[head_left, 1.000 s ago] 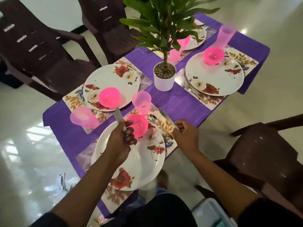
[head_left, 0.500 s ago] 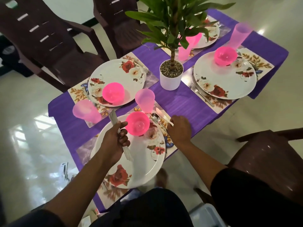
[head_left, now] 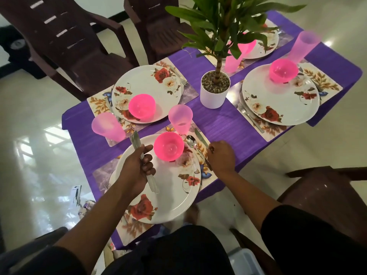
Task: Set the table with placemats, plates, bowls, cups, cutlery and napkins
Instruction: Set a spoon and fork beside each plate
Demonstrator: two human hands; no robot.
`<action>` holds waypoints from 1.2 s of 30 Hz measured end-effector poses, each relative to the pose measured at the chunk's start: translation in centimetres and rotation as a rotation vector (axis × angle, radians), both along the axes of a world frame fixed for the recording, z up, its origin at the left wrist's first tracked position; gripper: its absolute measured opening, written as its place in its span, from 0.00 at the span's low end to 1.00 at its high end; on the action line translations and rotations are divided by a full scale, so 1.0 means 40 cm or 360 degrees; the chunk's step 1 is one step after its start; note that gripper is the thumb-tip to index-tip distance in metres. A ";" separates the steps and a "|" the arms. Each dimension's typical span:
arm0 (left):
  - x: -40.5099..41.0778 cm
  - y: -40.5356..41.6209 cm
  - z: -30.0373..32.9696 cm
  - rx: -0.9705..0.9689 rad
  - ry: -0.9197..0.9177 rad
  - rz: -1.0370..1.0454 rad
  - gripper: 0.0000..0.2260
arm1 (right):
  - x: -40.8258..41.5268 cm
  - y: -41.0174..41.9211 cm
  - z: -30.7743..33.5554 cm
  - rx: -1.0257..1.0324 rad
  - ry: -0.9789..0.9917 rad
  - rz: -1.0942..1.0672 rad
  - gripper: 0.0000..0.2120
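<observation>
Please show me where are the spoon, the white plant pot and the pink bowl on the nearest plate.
spoon [head_left: 191,140]: head view, on its shiny bowl.
white plant pot [head_left: 213,98]: head view, on its front wall.
pink bowl [head_left: 168,146]: head view, on its inside.

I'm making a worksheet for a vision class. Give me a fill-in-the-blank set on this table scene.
1. The left hand grips a ____ over the nearest plate.
2. The bowl on that plate is ____ in colour.
3. The potted plant stands in a ____ pot.
4. The spoon lies to the ____ of the bowl.

Missing words: knife; pink; white; right
</observation>
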State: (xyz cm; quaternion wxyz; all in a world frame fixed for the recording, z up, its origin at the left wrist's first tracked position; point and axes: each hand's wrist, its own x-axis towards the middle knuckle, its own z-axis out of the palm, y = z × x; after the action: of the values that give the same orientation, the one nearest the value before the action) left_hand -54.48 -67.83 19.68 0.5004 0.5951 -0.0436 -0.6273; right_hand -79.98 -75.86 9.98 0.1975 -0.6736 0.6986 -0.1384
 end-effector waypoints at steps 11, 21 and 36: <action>-0.012 -0.028 0.051 -0.0180 0.0282 -0.0191 0.15 | -0.053 -0.061 0.157 -0.0163 -0.0560 -0.0413 0.18; -0.167 -0.081 0.122 -0.0455 0.0405 -0.0628 0.18 | 0.017 0.112 0.322 -0.0189 -0.1025 -0.0064 0.12; -0.415 -0.202 0.112 -0.0347 0.0548 -0.0626 0.19 | -0.158 0.007 0.348 0.0471 -0.1588 -0.0271 0.01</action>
State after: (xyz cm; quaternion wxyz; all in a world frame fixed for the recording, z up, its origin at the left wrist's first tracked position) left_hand -71.09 -75.89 24.16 0.4301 0.4026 -0.1399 -0.7958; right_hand -86.29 -75.59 23.90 0.5872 -0.4316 0.5839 -0.3579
